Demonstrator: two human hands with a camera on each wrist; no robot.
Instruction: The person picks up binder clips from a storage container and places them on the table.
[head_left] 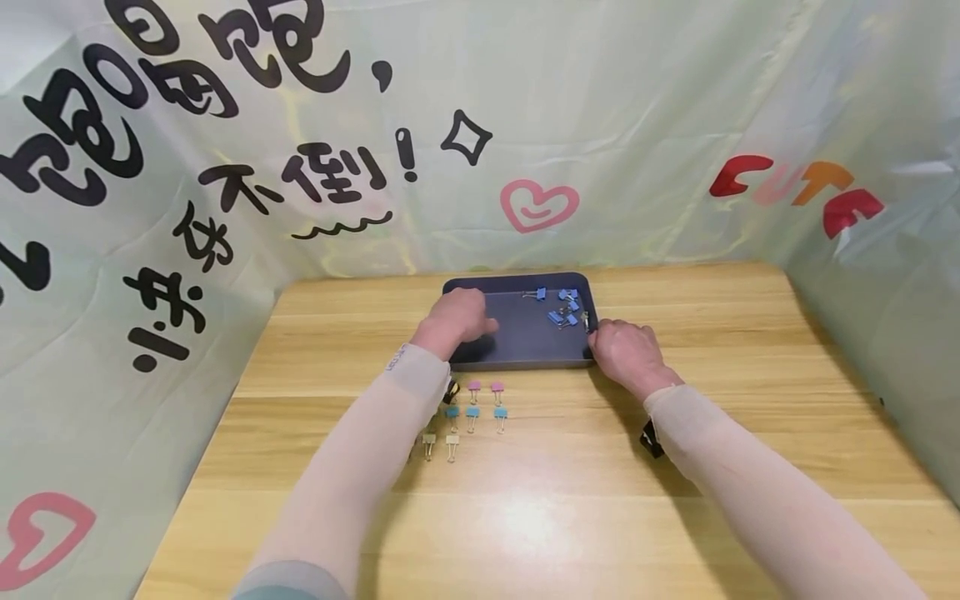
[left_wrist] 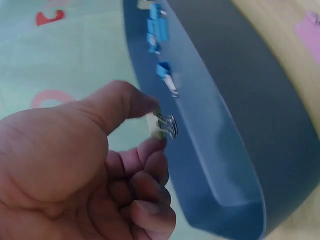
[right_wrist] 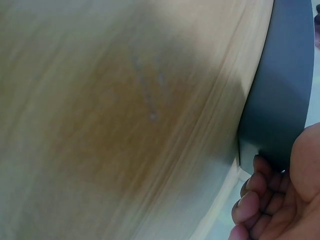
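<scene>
- Here, a wood-grain table (head_left: pixel 540 467) meets lettered fabric walls (head_left: pixel 637 100).
- A left sleeve (head_left: pixel 367 450) partly hides rowed binder clips (head_left: pixel 472 413).
- Left hand (head_left: pixel 459 317) pinches a pale clip (left_wrist: pixel 154 125) over the dark tray (head_left: pixel 517 325); right hand (head_left: pixel 626 348) grips its corner, near blue clips (head_left: pixel 540 294).

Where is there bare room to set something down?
Wooden table: bare between the left sleeve and right sleeve, nearer than the rows of binder clips, and right of the right hand. Tray: bare floor between the left hand and the blue binder clips. Crowded: the tray's right end and those rows beside the left sleeve.
</scene>
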